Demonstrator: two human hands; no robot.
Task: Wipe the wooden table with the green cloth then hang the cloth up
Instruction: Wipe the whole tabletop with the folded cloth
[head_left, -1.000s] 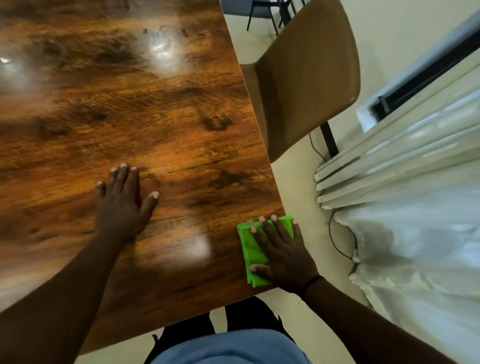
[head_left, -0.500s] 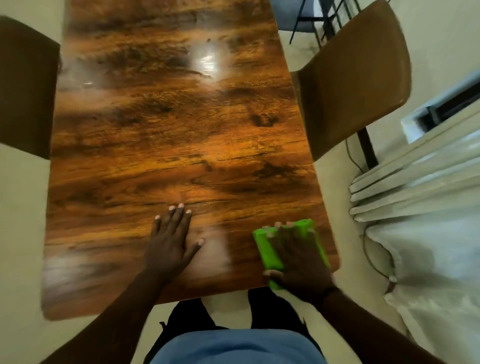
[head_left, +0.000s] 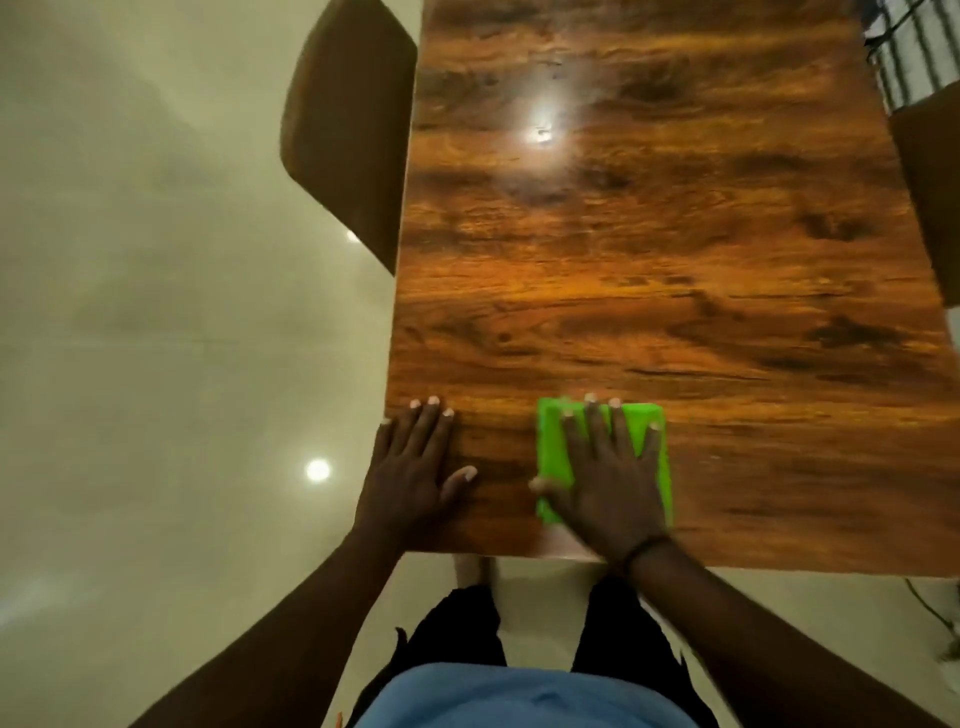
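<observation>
- Right hand flat on the folded green cloth, fingers straight and spread, pressing it onto the wooden table; nothing curled round the fabric.
- Green cloth lying near the table's near edge, somewhat left of the middle of that edge, its left and right borders showing past the hand.
- Left hand palm down on the bare wood just beside the cloth, at the near left corner; fingers straight, thumb out toward the cloth, holding nothing.
- Thin dark band round the right wrist.
- Glossy tabletop with dark grain, a bright lamp reflection toward the far end.
- Brown chair tucked against the left edge of the table; part of another brown chair at the right edge.
- Pale shiny floor on the left, with small light spots mirrored in it.
- Below the table edge, dark trousers and a blue shirt.
</observation>
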